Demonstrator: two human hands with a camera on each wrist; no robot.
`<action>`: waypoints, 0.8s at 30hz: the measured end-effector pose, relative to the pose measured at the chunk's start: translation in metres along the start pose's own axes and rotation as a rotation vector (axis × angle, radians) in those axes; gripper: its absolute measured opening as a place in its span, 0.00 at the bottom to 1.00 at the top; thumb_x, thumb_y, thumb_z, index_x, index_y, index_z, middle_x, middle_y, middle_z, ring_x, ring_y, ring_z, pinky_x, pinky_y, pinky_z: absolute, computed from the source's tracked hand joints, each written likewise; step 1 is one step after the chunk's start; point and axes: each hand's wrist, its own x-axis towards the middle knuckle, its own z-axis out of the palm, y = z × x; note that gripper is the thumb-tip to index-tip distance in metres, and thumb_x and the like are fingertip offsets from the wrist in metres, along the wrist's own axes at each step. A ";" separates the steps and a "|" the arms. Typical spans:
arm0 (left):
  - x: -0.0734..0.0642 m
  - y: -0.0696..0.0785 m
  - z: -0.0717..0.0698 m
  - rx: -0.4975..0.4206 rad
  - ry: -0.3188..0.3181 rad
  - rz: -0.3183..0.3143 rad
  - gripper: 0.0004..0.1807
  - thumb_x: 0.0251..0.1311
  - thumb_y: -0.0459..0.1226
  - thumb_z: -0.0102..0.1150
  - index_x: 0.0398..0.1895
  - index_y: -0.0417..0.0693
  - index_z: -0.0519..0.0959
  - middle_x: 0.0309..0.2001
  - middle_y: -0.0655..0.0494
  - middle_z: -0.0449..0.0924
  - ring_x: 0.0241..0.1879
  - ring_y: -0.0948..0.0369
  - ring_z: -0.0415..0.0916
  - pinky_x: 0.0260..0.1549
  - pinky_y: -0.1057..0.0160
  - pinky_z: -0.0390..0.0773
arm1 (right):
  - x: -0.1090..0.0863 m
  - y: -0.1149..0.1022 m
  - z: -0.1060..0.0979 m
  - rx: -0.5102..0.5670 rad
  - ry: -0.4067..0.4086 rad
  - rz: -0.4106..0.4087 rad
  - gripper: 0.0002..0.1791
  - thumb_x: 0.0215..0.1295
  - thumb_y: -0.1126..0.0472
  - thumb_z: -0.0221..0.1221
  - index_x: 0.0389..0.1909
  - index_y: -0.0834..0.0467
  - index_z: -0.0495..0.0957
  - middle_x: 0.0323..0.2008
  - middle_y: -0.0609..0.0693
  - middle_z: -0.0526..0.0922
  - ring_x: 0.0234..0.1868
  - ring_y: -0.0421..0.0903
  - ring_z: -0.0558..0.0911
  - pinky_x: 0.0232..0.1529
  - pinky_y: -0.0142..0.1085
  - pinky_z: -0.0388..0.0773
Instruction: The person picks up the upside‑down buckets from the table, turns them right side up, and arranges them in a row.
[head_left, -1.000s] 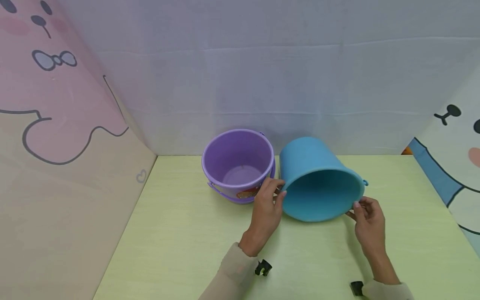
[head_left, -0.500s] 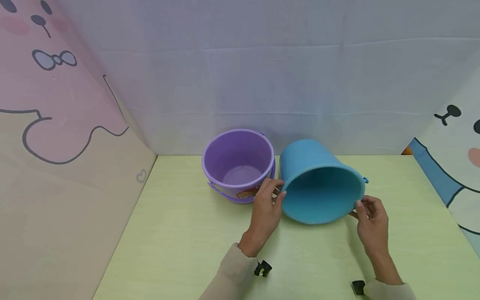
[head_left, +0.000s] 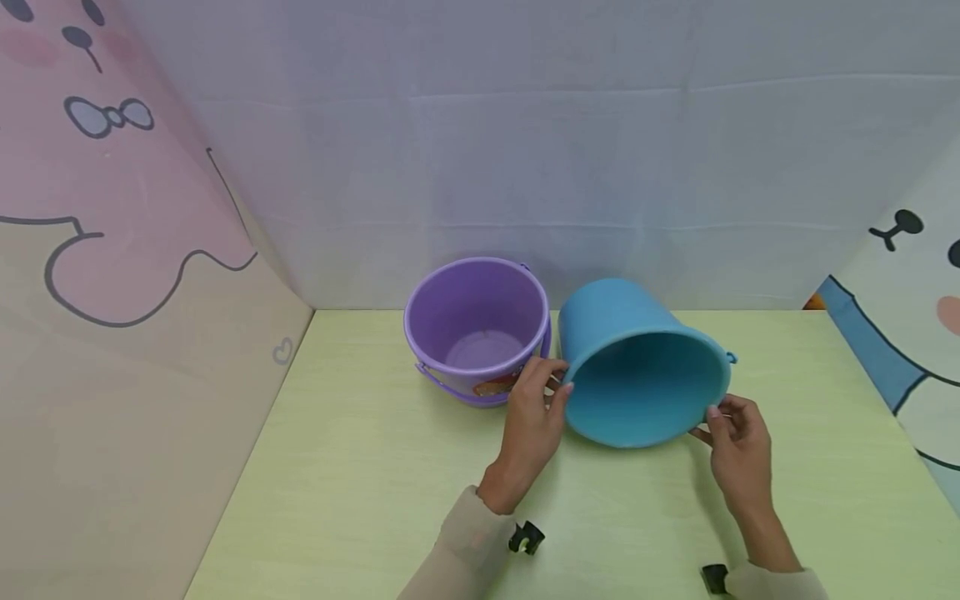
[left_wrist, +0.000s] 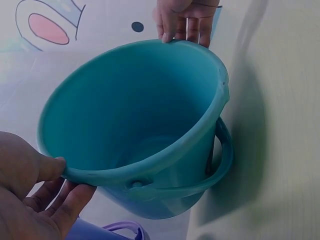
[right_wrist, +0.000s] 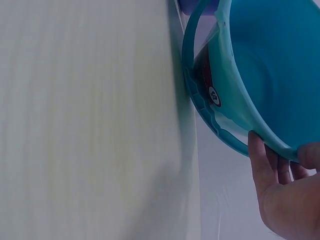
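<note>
A blue bucket [head_left: 645, 392] is tipped toward me, its mouth facing forward and nothing showing inside. My left hand [head_left: 531, 421] pinches its rim on the left, thumb at the lip and fingers behind it. On the right, my right hand [head_left: 742, 454] grips the lower rim between thumb and fingers. In the left wrist view the bucket's handle [left_wrist: 220, 172] hangs down along its underside. The right wrist view shows a dark label [right_wrist: 214, 95] on the bucket's outer wall. Just left of it a purple bucket [head_left: 480, 317] stands upright, its handle lowered.
Both buckets are near the back edge of the pale green table [head_left: 360, 467], close to a plain whitish cloth wall [head_left: 555, 167]. Printed cartoon panels flank the table: a pink figure [head_left: 142, 183] at left, a white one [head_left: 930, 292] at right.
The blue bucket has tilted very slightly, its mouth shifting a little. My right hand moved slightly outward, then back along the rim. The left hand and purple bucket stay put.
</note>
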 end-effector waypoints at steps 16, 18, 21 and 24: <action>0.001 0.000 -0.001 -0.022 -0.007 -0.017 0.12 0.71 0.26 0.63 0.55 0.37 0.80 0.47 0.44 0.79 0.43 0.52 0.83 0.39 0.66 0.86 | 0.006 -0.006 -0.003 -0.081 0.027 -0.078 0.11 0.82 0.71 0.51 0.58 0.64 0.74 0.42 0.41 0.78 0.39 0.28 0.83 0.39 0.21 0.83; 0.001 0.000 -0.001 -0.030 -0.008 -0.026 0.12 0.71 0.26 0.63 0.55 0.37 0.80 0.47 0.44 0.79 0.43 0.52 0.83 0.39 0.65 0.86 | 0.007 -0.007 -0.003 -0.109 0.031 -0.094 0.11 0.82 0.70 0.50 0.60 0.66 0.73 0.43 0.40 0.78 0.39 0.27 0.83 0.39 0.21 0.83; 0.002 0.000 -0.001 -0.044 -0.010 -0.041 0.12 0.71 0.27 0.63 0.56 0.37 0.80 0.47 0.44 0.79 0.43 0.52 0.83 0.40 0.65 0.86 | 0.010 -0.010 -0.004 -0.140 0.037 -0.114 0.13 0.82 0.70 0.51 0.61 0.70 0.72 0.43 0.38 0.77 0.40 0.26 0.83 0.39 0.20 0.83; 0.002 0.000 -0.001 -0.060 -0.006 -0.051 0.12 0.71 0.26 0.63 0.56 0.37 0.80 0.47 0.44 0.79 0.43 0.52 0.83 0.40 0.64 0.86 | 0.011 -0.014 -0.005 -0.170 0.042 -0.134 0.14 0.82 0.69 0.51 0.62 0.70 0.72 0.43 0.37 0.77 0.40 0.26 0.82 0.39 0.20 0.82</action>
